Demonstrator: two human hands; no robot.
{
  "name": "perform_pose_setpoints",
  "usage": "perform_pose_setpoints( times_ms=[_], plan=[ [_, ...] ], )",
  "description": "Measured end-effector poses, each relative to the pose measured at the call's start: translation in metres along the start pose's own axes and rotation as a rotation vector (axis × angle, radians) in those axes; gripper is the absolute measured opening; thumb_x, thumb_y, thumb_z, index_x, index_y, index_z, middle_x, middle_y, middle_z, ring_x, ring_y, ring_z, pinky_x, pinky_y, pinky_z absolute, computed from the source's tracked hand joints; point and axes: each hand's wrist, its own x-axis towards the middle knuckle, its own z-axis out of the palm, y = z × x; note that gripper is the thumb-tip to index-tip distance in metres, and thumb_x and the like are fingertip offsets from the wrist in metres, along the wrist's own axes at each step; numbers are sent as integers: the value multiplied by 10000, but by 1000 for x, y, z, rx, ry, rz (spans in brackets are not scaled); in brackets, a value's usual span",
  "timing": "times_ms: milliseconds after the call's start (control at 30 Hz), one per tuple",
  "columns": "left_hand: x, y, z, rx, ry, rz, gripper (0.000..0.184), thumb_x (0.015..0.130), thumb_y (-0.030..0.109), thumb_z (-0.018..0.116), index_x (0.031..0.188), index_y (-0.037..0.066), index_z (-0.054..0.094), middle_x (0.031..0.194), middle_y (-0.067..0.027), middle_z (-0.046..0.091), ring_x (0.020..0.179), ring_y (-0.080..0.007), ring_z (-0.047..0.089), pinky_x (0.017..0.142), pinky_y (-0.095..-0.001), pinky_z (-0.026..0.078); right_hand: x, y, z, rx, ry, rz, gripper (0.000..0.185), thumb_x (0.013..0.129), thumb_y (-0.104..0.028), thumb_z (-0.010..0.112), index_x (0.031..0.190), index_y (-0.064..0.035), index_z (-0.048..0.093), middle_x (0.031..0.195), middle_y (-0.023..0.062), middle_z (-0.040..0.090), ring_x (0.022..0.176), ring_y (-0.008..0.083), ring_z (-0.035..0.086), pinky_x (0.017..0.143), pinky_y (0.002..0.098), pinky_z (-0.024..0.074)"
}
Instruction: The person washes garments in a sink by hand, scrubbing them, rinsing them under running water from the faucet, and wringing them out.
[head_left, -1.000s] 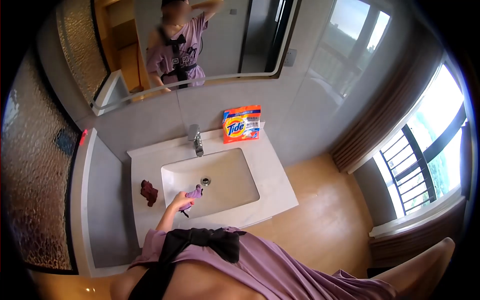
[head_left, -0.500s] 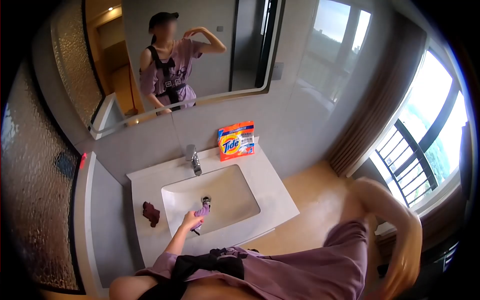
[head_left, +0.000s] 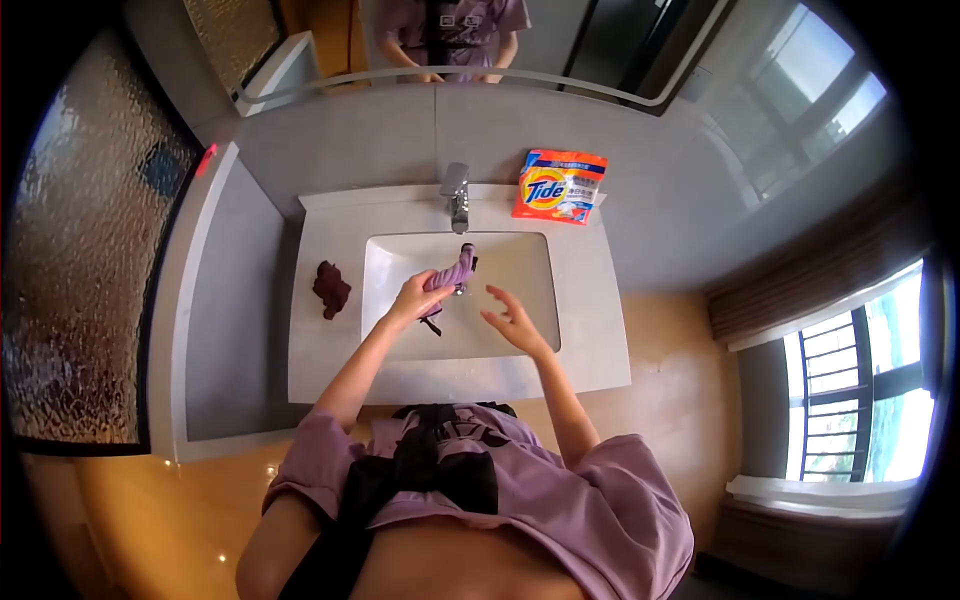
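My left hand [head_left: 412, 299] is wrapped round a twisted purple cloth [head_left: 455, 273] with black trim, held over the white sink basin [head_left: 520, 330]. One end of the cloth points up toward the faucet, and a dark strap or edge hangs below my fingers. To the right of the cloth, my right hand [head_left: 513, 322] hovers over the basin with its fingers apart and nothing in them. The drain [head_left: 459, 290] shows partly beside the cloth.
A chrome faucet [head_left: 457, 200] stands behind the basin. At the counter's back right leans an orange Tide detergent bag [head_left: 560, 188]. A crumpled dark red cloth [head_left: 331, 289] lies on the left of the counter [head_left: 600, 350]. A mirror hangs above, and a window is at right.
My right arm has come from far out at the right to over the basin. The view has turned down toward the sink. My left hand still grips the purple cloth.
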Motion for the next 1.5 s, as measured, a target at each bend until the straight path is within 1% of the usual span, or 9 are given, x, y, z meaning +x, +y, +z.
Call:
perform_pose_setpoints(
  times_ms=[133, 200, 333, 467, 567, 800, 1067, 1267, 1500],
  plan=[
    [2, 15, -4, 79, -20, -85, 276, 715, 178, 640, 917, 7, 561, 712, -31, 533, 606, -108, 504, 540, -251, 415, 30, -6, 16, 994, -164, 588, 612, 829, -549, 419, 1190, -55, 442, 1183, 72, 477, 1054, 209, 474, 870, 349, 383],
    [2, -3, -1, 180, -89, 144, 300, 682, 105, 593, 964, 12, 548, 905, -60, 484, 796, -146, 493, 657, -254, 419, 54, 5, 22, 1325, 15, 509, 460, 850, -470, 453, 1063, -66, 510, 1011, 40, 557, 937, 152, 519, 792, 320, 420],
    [1, -45, 3, 638, -80, 32, 442, 630, 191, 631, 1056, 106, 550, 1074, -105, 398, 1021, -260, 383, 831, -340, 386, 84, 15, 12, 1062, 110, 260, 260, 854, -290, 529, 975, -62, 558, 868, 8, 589, 797, 97, 543, 707, 261, 427],
    [11, -8, 22, 208, 174, 99, 746, 608, 174, 716, 1246, 90, 339, 1101, -107, 374, 990, -208, 399, 816, -338, 412, 85, -29, 6, 585, 273, 115, 142, 773, -111, 640, 864, -21, 578, 705, -9, 566, 624, 60, 508, 584, 198, 418],
    [28, 19, 34, -206, 155, 87, 772, 635, 164, 738, 1254, 69, 286, 1121, -93, 370, 922, -170, 434, 737, -291, 454, 84, -47, 1, 470, 274, 87, 220, 728, -73, 672, 908, -10, 561, 645, -28, 512, 587, 43, 477, 542, 181, 392],
    [33, 36, 22, -216, 75, 157, 474, 733, 171, 680, 1133, 71, 445, 1092, -39, 436, 890, -145, 497, 710, -284, 456, 77, -52, -26, 284, 148, -103, 331, 744, 1, 599, 1063, -54, 535, 597, -31, 456, 541, 41, 430, 485, 191, 369],
    [13, 72, 14, 778, 430, 549, 311, 678, 91, 644, 963, 67, 520, 934, -74, 473, 847, -254, 490, 726, -339, 410, 59, -87, -18, 158, 93, -11, 312, 760, 32, 525, 1051, -55, 452, 727, 113, 619, 604, 183, 593, 523, 246, 436],
    [19, 44, 2, 312, 25, 451, 165, 745, 41, 591, 876, 26, 492, 834, -88, 501, 813, -254, 472, 736, -332, 386, 63, -63, -14, 199, 173, -40, 280, 687, 79, 477, 939, -42, 462, 673, 121, 611, 609, 207, 603, 530, 258, 445],
    [26, 29, -31, -617, 214, -31, 127, 893, 213, 454, 956, 104, 440, 892, -13, 479, 862, -125, 483, 750, -302, 443, 75, 1, -43, -19, 434, 102, 221, 641, 91, 383, 766, -16, 530, 580, 60, 553, 536, 145, 539, 509, 249, 405]
  ],
)
